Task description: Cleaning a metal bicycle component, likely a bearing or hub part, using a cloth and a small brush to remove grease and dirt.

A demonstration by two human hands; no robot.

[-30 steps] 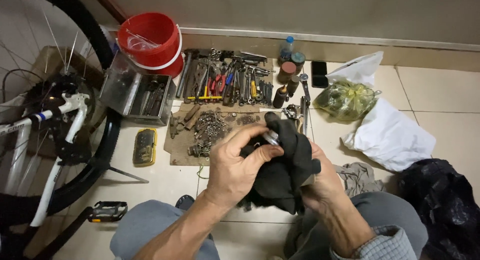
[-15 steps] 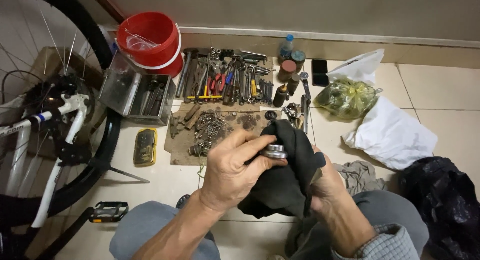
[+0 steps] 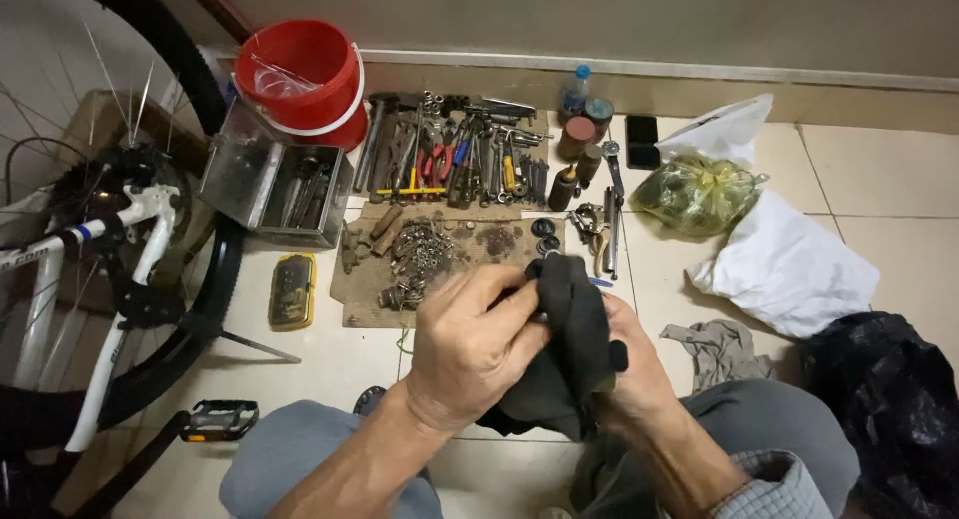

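Basically both hands bundled in a black rag [image 3: 569,349], over the knees.
Left hand [image 3: 470,354] pinching the cloth, right hand [image 3: 629,369] cupping it underneath, probably wiping something hidden inside. Beyond: cardboard mat [image 3: 450,254] catching greasy parts, tool row [image 3: 460,159], red bucket [image 3: 300,74], bike wheel [image 3: 90,229].

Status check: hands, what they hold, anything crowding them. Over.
Left hand and right hand both closed on crumpled black cloth. Any part inside hidden. Brown mat of small metal parts lies just ahead.
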